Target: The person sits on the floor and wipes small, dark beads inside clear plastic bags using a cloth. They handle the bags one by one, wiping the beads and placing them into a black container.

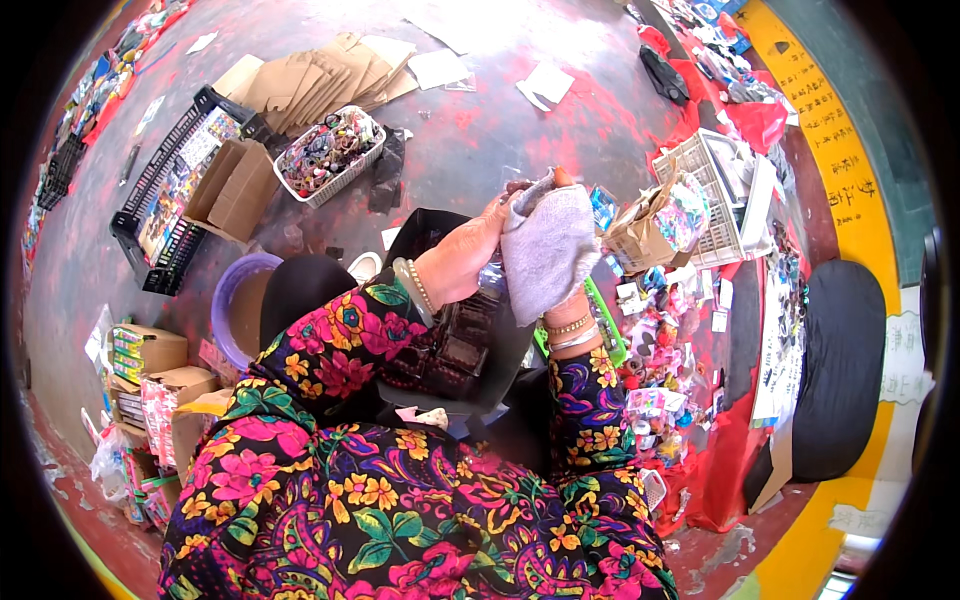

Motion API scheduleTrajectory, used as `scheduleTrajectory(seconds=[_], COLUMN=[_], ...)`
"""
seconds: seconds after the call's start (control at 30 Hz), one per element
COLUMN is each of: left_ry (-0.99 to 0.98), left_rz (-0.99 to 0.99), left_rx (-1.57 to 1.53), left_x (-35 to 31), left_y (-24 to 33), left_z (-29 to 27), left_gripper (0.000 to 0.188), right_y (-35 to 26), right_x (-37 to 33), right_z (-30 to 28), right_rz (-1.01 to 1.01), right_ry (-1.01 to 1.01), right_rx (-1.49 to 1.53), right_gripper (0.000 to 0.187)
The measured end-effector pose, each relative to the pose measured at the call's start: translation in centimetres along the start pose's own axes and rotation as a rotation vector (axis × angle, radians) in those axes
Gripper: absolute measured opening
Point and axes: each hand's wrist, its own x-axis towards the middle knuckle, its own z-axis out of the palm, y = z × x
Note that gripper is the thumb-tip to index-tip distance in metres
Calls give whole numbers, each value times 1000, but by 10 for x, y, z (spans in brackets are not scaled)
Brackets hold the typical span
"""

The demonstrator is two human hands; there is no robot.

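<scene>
Yellow wall (888,265), dark lettering (868,187). Left hand (467,252): fingers clamped on cloth (548,250). Right hand (573,308): fingers mostly hidden, can't tell.

The floor (470,140) is brightly lit, and near the top it is washed out by white glare. Straight edges are bent toward the rim, and the corners are left black.
</scene>
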Motion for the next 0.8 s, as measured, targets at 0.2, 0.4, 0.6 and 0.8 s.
scheduleTrajectory(seconds=[0.2, 0.4, 0.6, 0.8], left_ry=[-66, -174, -86, 79], left_rz=[146, 39, 126, 198], left_rx=[221, 159, 67, 94], left_x=[-6, -8, -6, -4], left_y=[-2, 3, -1, 2], left_z=[8, 12, 7, 4], left_gripper=[64, 73, 62, 53], right_y=[-13, 38, 7, 9], right_x=[11, -9, 19, 8], right_z=[-17, -22, -36, -31], right_rz=[-13, 297, 778, 777], right_ry=[-379, -27, 241, 75], right_rx=[-838, -248, 839, 933], right_gripper=[21, 24, 31, 36])
